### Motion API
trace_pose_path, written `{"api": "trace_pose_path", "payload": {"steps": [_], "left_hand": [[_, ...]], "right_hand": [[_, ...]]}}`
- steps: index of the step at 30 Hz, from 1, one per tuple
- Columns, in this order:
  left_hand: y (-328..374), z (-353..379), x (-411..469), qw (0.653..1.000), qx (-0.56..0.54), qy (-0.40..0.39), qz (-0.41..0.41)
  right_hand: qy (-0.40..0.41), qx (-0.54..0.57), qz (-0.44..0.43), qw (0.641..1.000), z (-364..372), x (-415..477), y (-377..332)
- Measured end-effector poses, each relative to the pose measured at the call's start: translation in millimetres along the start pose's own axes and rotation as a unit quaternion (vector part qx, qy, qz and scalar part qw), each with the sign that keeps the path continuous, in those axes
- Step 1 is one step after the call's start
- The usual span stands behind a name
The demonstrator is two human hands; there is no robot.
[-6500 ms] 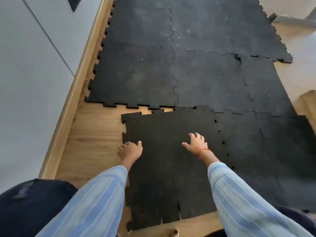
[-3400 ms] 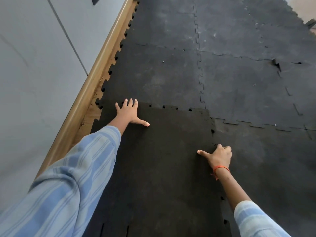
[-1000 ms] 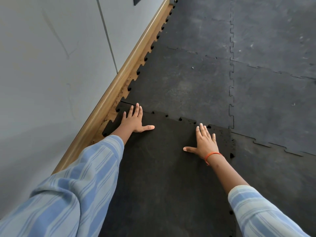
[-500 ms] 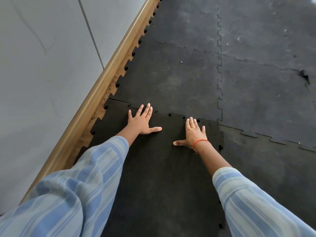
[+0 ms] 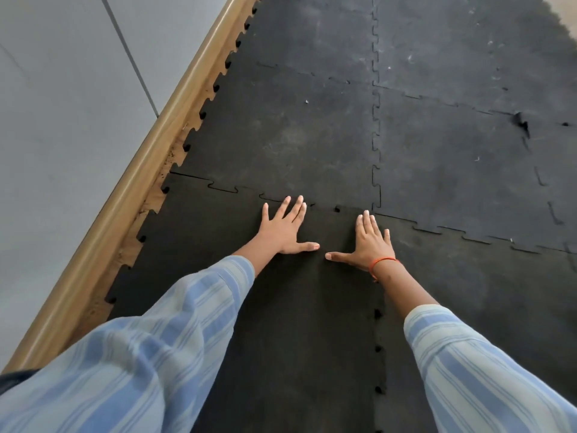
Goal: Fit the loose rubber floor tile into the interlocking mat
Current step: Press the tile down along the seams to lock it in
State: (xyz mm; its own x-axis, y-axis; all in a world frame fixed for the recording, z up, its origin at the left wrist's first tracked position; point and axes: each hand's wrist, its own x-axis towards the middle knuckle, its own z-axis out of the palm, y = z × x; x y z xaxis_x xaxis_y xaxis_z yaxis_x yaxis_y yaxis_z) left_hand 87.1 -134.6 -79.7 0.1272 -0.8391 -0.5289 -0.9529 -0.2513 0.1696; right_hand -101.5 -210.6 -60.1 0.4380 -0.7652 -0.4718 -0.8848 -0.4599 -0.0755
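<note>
The loose black rubber tile [image 5: 281, 307] lies flat on the floor under both my arms, its far toothed edge meeting the interlocking mat [image 5: 296, 126]. The left part of that seam looks meshed; small gaps show near its far right corner and along its right edge. My left hand [image 5: 284, 228] presses flat on the tile near the far seam, fingers spread. My right hand [image 5: 368, 242], with an orange wrist band, presses flat beside it near the far right corner. Neither hand grips anything.
A grey wall [image 5: 62, 120] with a wooden skirting board [image 5: 125, 195] runs along the left, leaving a thin strip of wood floor beside the mat's toothed edge. More joined tiles [image 5: 468, 151] stretch ahead and to the right, one with a lifted tab.
Both hands have slid closer together along the far seam, the left one moving right. The left stretch of the seam now looks meshed flat.
</note>
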Motion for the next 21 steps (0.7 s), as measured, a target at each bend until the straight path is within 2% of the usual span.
{"api": "trace_pose_path", "payload": {"steps": [7, 14, 17, 21], "left_hand": [[3, -6, 3, 1.0, 0.012, -0.025, -0.01], [5, -5, -5, 0.999, 0.021, -0.024, -0.004], [15, 6, -11, 1.0, 0.023, -0.01, 0.003], [39, 18, -11, 0.997, 0.045, -0.003, 0.056]], "right_hand": [[-0.027, -0.011, 0.0, 1.0, -1, 9, 6], [-0.105, -0.05, 0.014, 0.993, -26, 21, -4], [-0.075, -0.004, 0.021, 0.997, -9, -3, 5], [0.006, 0.045, 0.056, 0.997, 32, -41, 17]]}}
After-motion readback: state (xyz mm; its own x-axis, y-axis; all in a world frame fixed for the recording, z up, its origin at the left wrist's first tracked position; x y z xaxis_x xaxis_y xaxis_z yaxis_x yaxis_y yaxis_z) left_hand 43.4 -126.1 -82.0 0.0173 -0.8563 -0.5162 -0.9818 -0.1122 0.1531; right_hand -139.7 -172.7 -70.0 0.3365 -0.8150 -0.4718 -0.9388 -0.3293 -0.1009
